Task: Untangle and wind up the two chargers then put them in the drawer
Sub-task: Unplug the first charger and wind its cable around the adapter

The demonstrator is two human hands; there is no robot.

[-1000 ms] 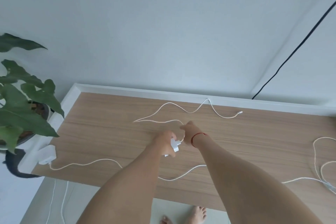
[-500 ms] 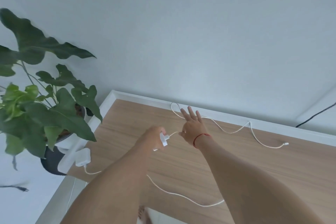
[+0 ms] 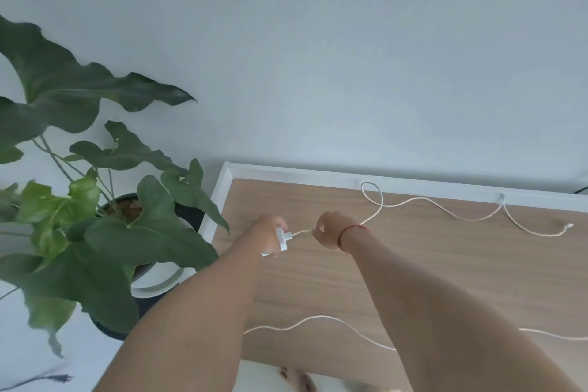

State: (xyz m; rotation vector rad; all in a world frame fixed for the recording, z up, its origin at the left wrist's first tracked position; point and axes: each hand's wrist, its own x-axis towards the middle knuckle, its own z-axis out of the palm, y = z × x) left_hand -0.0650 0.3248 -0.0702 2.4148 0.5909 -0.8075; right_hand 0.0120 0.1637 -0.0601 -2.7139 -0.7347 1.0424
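2 outstretched grips: left hand (image 3: pixel 266 236) around the plug (image 3: pixel 283 238), right hand (image 3: pixel 327 230) in a pinch on its cable (image 3: pixel 381 205).

I see a leafy green plant (image 3: pixel 105 232) in a dark pot (image 3: pixel 191 215) just left of the wood counter (image 3: pixel 445 264), and a pale wall (image 3: pixel 350 57) behind.

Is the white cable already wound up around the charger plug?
No, the white cable trails loose in waves across the wooden table from the charger plug in the left hand, through the right hand.
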